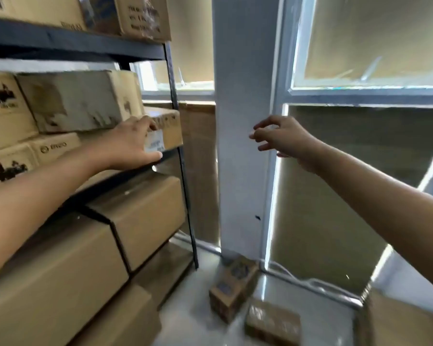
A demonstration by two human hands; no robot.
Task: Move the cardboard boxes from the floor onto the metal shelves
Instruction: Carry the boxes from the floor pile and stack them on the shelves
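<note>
Here the left hand (133, 143) lies against the near end of a small cardboard box (164, 129) at the outer edge of the middle shelf (125, 174), fingers over its upper corner and thumb under its white label, a hold that looks meant to seat the box back into the row rather than lift it. Just inboard of that hand a longer worn carton (78, 101) rests on top of printed boxes (8, 113), so the small box fills the gap left beside the dark shelf upright (179, 151). The right hand (283, 137) hangs free, well apart from the shelf and in front of the white window post (243, 121); its fingers are loosely curled and grip nothing, probably just released or kept out for balance. Far below that hand, two small boxes (233, 288) and a flat packet (273, 323) remain on the floor (193, 318), so the job is unfinished. Below the left forearm, large plain cartons (140, 216) already fill the lower shelf.
</note>
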